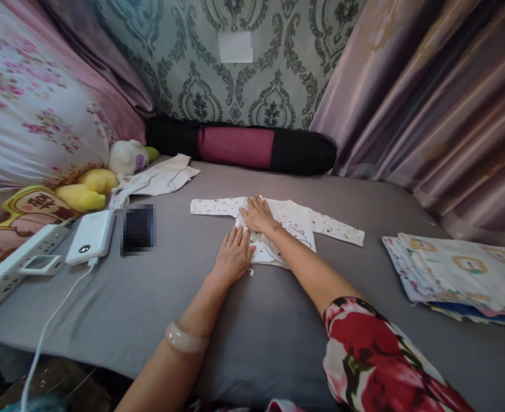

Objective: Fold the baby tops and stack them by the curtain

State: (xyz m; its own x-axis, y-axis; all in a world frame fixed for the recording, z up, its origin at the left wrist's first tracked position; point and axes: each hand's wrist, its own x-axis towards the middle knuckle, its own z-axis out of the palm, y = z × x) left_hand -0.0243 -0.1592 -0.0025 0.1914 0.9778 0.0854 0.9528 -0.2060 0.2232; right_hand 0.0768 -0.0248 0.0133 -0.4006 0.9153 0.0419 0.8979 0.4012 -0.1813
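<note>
A small white baby shirt (pixel 295 214) with dotted print and a line-drawn animal lies spread on the grey sheet, both sleeves stretched out sideways. My left hand (pixel 234 254) rests flat on its lower left edge, fingers extended. Higher up, near the left shoulder, my right hand (pixel 259 214) presses flat on the cloth, and its forearm crosses over the shirt's front. Part of the print is hidden beneath that hand and arm. A short white tie hangs from the bottom hem beside my left hand.
Folded printed cloths (pixel 462 274) are stacked at the right. On the left stand a white power bank (pixel 91 237) with a cable, a power strip (pixel 20 269), a pixelated dark object (pixel 138 230), plush toys (pixel 93 186) and white garments (pixel 162 177). A black-and-maroon bolster (pixel 235 147) lines the wall.
</note>
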